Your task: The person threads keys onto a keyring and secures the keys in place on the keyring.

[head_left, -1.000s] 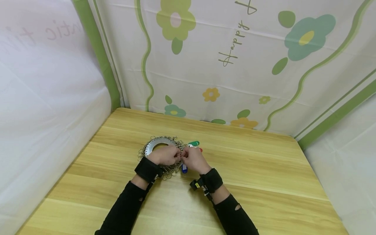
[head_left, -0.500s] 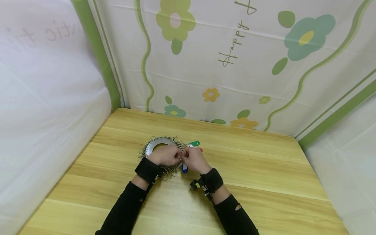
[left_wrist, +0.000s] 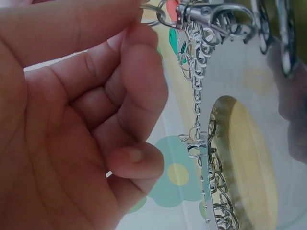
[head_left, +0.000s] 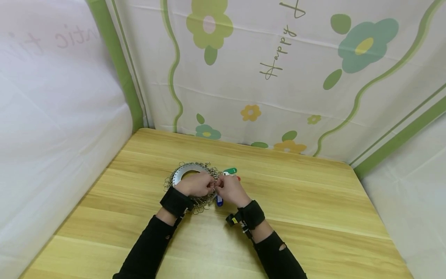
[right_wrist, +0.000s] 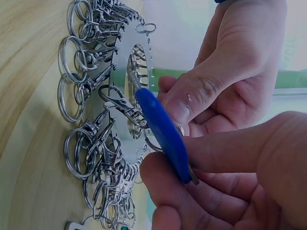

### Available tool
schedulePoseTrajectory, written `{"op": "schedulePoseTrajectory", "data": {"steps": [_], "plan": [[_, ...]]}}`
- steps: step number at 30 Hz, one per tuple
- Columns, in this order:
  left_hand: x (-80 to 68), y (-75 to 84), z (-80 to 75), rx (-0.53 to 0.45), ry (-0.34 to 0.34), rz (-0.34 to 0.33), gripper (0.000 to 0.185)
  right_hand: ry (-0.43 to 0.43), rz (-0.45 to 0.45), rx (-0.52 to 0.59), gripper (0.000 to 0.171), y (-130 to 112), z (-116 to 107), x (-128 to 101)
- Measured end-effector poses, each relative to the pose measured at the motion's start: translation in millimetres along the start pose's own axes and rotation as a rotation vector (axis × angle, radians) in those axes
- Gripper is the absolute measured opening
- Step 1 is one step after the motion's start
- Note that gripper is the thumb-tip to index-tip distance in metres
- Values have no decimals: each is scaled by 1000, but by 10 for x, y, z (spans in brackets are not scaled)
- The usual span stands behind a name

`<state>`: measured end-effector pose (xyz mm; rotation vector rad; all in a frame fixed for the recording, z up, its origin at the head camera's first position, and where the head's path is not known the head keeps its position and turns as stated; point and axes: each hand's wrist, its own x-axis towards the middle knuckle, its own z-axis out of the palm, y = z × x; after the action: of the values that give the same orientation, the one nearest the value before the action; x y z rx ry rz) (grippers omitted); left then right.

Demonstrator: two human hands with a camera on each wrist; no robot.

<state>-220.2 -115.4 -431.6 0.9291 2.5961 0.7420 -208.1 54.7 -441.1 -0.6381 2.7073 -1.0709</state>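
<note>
A makeshift recording booth: flowered cloth point(head_left: 278, 77) walls around a wooden table point(head_left: 313, 217).

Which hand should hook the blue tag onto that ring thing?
Probably the right hand: it already pinches the blue tag beside a clasp on the metal disc. The left hand pinches a split ring.

Blue key tag point(right_wrist: 165, 136) against a flat steel ring disc point(head_left: 184, 172) fringed with clasps
</note>
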Motion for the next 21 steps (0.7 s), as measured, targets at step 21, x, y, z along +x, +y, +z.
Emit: {"op": "schedulePoseTrajectory", "data": {"steps": [21], "plan": [[14,-15,4,13,2,-21,18,0,-43,26,9,37,-7,-2]]}}
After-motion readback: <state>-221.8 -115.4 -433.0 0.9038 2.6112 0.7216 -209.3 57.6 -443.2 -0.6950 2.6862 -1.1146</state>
